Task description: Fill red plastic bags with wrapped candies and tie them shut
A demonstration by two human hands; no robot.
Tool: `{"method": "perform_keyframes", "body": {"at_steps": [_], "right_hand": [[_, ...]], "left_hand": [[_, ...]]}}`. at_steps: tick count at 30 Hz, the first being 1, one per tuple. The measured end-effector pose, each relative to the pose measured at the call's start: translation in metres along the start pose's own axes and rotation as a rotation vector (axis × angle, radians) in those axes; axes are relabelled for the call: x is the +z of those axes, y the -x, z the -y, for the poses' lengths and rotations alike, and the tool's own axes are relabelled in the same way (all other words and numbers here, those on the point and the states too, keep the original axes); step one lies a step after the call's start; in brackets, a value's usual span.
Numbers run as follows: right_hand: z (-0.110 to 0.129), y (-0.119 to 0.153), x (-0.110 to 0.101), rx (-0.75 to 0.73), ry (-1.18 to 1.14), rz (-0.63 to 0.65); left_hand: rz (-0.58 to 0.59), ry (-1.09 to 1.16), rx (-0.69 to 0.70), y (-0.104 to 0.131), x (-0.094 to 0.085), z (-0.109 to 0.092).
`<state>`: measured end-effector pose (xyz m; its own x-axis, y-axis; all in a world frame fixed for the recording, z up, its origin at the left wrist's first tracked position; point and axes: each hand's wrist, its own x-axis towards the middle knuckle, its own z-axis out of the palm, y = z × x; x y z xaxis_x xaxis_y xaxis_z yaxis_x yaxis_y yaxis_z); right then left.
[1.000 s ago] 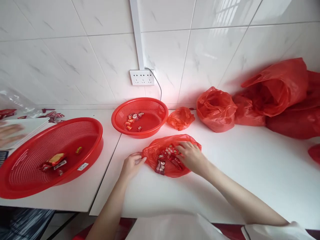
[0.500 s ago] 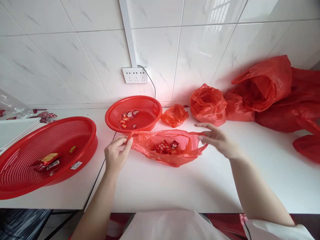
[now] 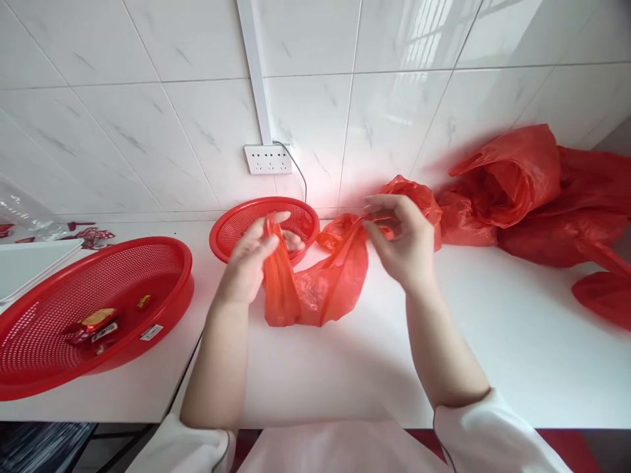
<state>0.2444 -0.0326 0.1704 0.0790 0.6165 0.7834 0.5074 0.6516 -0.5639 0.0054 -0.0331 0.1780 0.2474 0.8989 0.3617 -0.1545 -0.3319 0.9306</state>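
A thin red plastic bag (image 3: 315, 292) hangs between my two hands above the white table, its handles pulled upward. One handle is gripped by my left hand (image 3: 254, 259), thumb against the plastic, in front of the smaller basket. My right hand (image 3: 401, 240) pinches the other handle between thumb and fingertips. What lies inside the bag shows only dimly through its side. Behind my left hand stands a small round red plastic basket (image 3: 231, 220), its inside mostly covered by the hand and bag.
A larger red basket (image 3: 170, 263) with a few wrapped sweets (image 3: 96, 323) stands at the left. Several red plastic bags (image 3: 522, 164) are heaped at the back right. A power socket (image 3: 269, 159) is on the tiled wall. A clear plastic bottle (image 3: 29, 213) lies at the far left.
Both hands have risen and come closer together, drawing the bag's handles up. Its mouth has narrowed, so the red packets inside no longer show openly. My right hand has closed on a handle.
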Motion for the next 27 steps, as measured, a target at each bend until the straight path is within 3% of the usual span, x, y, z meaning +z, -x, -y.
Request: {"method": "perform_keyframes", "body": {"at_steps": [3, 6, 10, 12, 14, 16, 20, 22, 27], "right_hand": [[0.026, 0.006, 0.019, -0.160, -0.184, 0.181], [0.039, 0.010, 0.026, -0.335, -0.298, 0.367], [0.034, 0.013, 0.025, -0.201, -0.223, 0.463], [0.026, 0.016, 0.026, -0.118, -0.207, 0.501], [0.018, 0.020, 0.030, -0.069, -0.233, 0.499], [0.013, 0.023, 0.034, -0.014, -0.264, 0.441], [0.007, 0.023, 0.031, 0.072, -0.270, 0.228], [0.006, 0.022, 0.025, 0.055, -0.274, 0.220], [0.005, 0.023, 0.013, -0.075, -0.295, 0.620]], "left_hand": [[0.185, -0.178, -0.075, 0.004, 0.014, 0.008], [0.241, -0.277, -0.107, 0.008, 0.021, 0.014], [0.162, -0.202, -0.248, 0.009, 0.020, 0.016], [0.209, -0.212, -0.278, 0.010, 0.019, 0.015], [0.280, -0.239, -0.300, 0.010, 0.018, 0.015], [0.278, -0.234, -0.330, 0.010, 0.018, 0.016], [0.129, -0.125, -0.368, 0.004, 0.013, 0.020], [0.066, -0.028, -0.381, -0.001, 0.009, 0.022], [0.063, 0.261, -0.496, -0.009, 0.000, 0.028]]}}
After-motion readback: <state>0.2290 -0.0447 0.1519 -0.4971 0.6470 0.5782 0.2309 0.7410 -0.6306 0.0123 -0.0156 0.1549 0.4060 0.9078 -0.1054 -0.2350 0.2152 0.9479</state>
